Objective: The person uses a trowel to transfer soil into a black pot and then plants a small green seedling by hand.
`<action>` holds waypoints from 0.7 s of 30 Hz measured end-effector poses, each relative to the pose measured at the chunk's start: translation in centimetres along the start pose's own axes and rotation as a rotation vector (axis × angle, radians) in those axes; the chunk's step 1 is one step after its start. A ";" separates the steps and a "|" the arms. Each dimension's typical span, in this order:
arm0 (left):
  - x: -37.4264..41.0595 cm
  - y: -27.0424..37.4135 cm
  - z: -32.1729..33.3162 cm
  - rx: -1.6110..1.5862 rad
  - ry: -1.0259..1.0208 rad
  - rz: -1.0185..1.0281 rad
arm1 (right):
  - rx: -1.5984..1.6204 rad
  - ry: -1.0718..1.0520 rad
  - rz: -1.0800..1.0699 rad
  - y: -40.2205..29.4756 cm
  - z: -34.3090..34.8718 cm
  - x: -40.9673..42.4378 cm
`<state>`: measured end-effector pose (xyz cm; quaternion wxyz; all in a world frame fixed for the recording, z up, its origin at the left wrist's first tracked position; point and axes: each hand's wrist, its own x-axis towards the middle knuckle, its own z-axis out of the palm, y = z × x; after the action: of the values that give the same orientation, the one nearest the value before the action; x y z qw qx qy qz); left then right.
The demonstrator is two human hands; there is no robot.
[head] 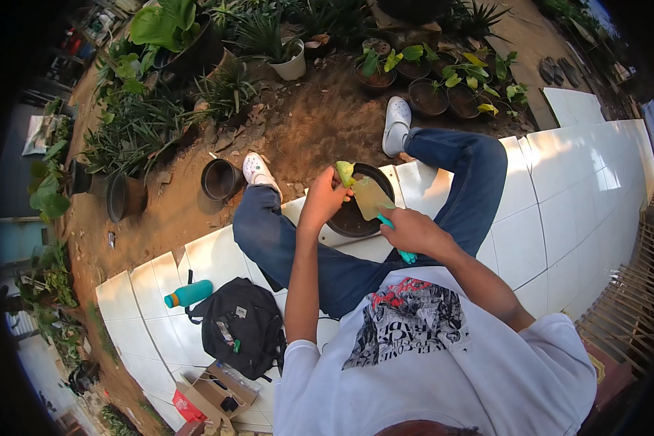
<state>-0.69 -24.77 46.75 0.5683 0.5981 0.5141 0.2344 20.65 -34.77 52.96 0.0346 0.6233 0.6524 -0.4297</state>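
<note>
My left hand (pixel 324 197) grips a yellow-green piece of plant (pixel 345 171), perhaps fruit or folded leaf; its exact kind is unclear. In my right hand (pixel 418 232) is a cleaver-like knife (pixel 371 198) with a broad blade and a teal handle. The blade lies close to the lower part of the green piece; whether they touch is hard to tell. Both hands are held above a round black plastic pot (pixel 388 180) between my legs. Dark matter shows inside the pot, partly hidden by the blade and my hands.
White tiles (pixel 515 240) form the ledge under me. At left lie a black backpack (pixel 242 327), a teal bottle (pixel 189 294) and an open cardboard box (pixel 226 389). An unplanted black pot (pixel 220 180) stands on the soil. Potted seedlings (pixel 447 82) and a white pot (pixel 290 62) are ahead.
</note>
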 end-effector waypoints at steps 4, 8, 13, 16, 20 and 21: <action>0.1 0.0 -0.1 0.058 0.010 -0.020 | -0.181 -0.046 0.061 -0.1 1.1 0.4; 0.1 -0.4 -0.6 0.062 -0.011 -0.035 | -0.172 -0.014 -0.004 0.4 0.2 1.3; 0.4 0.4 -1.4 0.031 -0.056 0.000 | -0.229 -0.002 0.019 -0.5 -1.0 1.0; 0.6 0.9 -1.3 0.157 -0.085 0.000 | -0.289 -0.025 0.014 0.0 -0.1 0.7; 2.5 -0.1 -1.1 0.229 -0.150 0.052 | -0.289 -0.007 0.013 -1.0 -3.3 -1.6; 2.7 0.5 -1.1 0.273 -0.167 0.037 | -0.324 -0.047 0.021 -2.0 -4.3 -2.9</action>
<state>-0.48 -21.86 46.66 0.5183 0.6965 0.4809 0.1222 21.70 -34.21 58.39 0.1545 0.6060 0.7057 -0.3331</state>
